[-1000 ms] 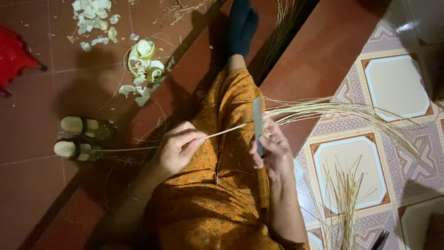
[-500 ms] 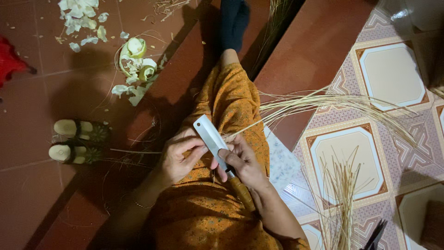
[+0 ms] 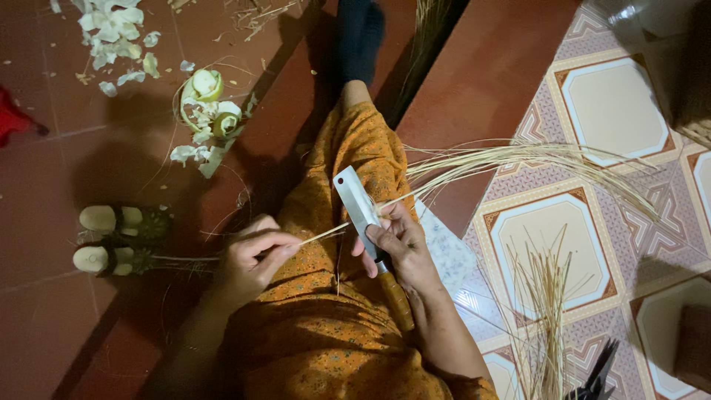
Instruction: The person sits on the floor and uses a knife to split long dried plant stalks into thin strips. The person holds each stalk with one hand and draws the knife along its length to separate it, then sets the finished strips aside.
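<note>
At frame centre, pinched a thin straw strip (image 3: pixel 326 235) between left hand (image 3: pixel 252 259) fingers (image 3: pixel 278 241), with right hand (image 3: pixel 396 248) fingers clamped around knife (image 3: pixel 359 211) against it.

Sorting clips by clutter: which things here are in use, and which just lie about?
In use: left hand pinching a thin strip; right hand gripping a knife; fibre bundle.

Lying about: sandals, peel scraps, loose stalks, red object.
</note>
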`<action>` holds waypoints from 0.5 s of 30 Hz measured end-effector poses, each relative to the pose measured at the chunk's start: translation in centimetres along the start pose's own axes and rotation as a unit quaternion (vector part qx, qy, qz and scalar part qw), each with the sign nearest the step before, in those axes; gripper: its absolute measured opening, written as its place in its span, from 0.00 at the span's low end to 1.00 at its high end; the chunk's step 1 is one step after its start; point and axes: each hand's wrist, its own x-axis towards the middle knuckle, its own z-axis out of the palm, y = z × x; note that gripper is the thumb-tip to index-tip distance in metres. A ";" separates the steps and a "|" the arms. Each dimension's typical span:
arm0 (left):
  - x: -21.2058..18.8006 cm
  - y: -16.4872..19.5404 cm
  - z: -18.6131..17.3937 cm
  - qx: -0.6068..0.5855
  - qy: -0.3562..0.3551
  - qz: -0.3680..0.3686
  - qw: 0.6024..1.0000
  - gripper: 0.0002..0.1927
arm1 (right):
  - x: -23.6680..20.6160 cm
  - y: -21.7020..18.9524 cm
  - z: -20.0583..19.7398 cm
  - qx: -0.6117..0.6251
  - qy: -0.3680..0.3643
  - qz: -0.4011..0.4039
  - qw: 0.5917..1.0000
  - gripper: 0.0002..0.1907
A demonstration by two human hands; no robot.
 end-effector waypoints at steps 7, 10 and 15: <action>-1.9 -1.1 -2.1 -0.013 0.006 -0.002 1.000 0.03 | -0.1 -0.5 -0.3 0.000 0.026 0.001 1.000 0.09; -2.9 -1.5 -3.1 -0.014 0.009 -0.016 1.000 0.03 | -0.1 -0.9 -0.4 0.001 0.035 -0.005 0.999 0.09; -4.6 -2.8 -4.8 -0.016 0.000 -0.050 0.999 0.03 | -0.2 -1.3 -0.7 0.009 0.034 -0.024 0.999 0.08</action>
